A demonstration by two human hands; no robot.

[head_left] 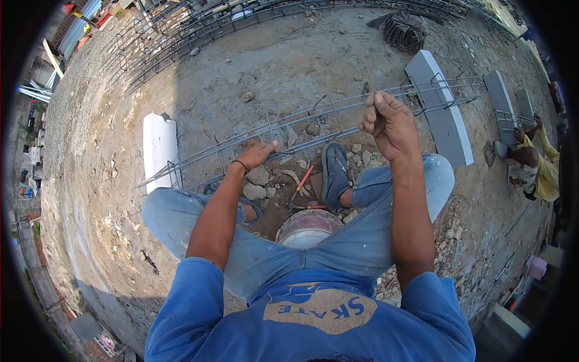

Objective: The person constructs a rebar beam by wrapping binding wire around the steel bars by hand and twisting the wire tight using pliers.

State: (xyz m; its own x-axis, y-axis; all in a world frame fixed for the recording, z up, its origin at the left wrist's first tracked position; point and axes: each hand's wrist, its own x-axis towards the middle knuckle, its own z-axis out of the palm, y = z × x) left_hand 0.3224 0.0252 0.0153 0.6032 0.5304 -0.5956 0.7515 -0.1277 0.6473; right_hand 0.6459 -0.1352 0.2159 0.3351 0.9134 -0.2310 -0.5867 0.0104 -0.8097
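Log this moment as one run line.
Left hand: at steel cage | right hand: raised beside cage, grip unclear | cage: spans white block and grey slab | red-handled tool: on ground

This is an open-air building site, or a yard for steelwork, where I'm standing in sunlight and shadow on rough dirt (223,78). Broken stones (259,175) are scattered about the middle. A long cage of steel rods (292,128) spans a white block (161,145) toward ten o'clock and a grey slab (440,108) at two. More steel cages (241,16) lie together from eleven to twelve o'clock, and a dark bundle of metal pieces (406,32) sits at one. Over at three, another person (538,166) crouches beside a smaller cage (511,118) propped on slabs.
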